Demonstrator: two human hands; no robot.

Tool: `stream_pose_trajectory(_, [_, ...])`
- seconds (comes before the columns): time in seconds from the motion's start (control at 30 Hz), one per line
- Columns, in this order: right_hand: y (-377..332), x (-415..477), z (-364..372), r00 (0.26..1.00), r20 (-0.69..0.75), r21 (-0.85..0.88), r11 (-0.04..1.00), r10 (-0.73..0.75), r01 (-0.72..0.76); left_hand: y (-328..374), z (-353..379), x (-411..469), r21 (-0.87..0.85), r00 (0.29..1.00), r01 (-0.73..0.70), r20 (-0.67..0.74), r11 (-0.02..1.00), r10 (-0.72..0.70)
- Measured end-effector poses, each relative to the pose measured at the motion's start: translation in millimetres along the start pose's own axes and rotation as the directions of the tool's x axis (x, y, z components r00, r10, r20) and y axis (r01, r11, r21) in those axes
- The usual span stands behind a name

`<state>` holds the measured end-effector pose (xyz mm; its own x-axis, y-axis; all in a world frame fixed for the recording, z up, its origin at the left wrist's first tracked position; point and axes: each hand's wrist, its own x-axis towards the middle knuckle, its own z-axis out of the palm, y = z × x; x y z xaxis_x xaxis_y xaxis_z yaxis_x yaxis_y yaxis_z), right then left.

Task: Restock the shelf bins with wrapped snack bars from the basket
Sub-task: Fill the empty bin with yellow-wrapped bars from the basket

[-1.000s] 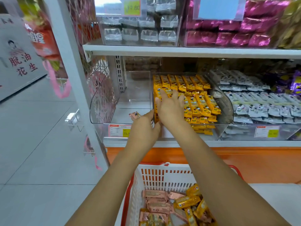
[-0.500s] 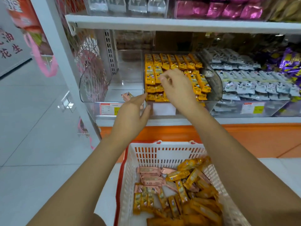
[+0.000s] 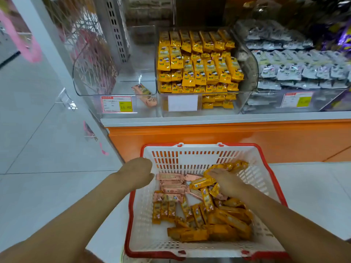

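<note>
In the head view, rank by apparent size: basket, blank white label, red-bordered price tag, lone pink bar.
1. basket
2. blank white label and red-bordered price tag: look alike
3. pink bar, smallest

Two bare arms reached forward and down from the bottom corners of the view. The left forearm (image 3: 85,209) ran up from the lower left. The left hand (image 3: 138,173) showed its back, knuckles uppermost, its digits bent down out of sight. The right forearm (image 3: 281,211) came in from the lower right. The right hand (image 3: 226,182) lay palm down, fingers (image 3: 212,172) stretched forward and leftward, its grip unclear. The hands were apart.
</note>
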<state>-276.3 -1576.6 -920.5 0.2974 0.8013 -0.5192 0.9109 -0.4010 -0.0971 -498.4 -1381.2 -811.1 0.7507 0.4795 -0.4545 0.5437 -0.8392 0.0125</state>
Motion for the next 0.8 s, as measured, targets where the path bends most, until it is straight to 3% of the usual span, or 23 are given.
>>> stream_pose_trajectory(0.17, [3,21,38,0.998,0.039,-0.182,0.981,-0.055,0.061,-9,18,11,0.071,0.981,0.139,0.124,0.988,-0.147])
stream_pose_trajectory(0.3, [5,37,52,0.993,0.113,-0.213,0.975,-0.043,0.066,-10,17,21,0.071,0.974,0.145,0.164,0.987,-0.155])
stream_pose_trajectory(0.47, [11,55,64,0.995,0.088,-0.231,0.971,-0.046,0.066,-10,12,32,0.113,0.97,0.132,0.191,0.985,-0.152])
stream_pose_trajectory(0.8, [12,63,61,0.994,0.109,0.005,1.0,-0.011,0.01,-11,9,33,-0.064,0.951,0.179,0.265,0.982,-0.156])
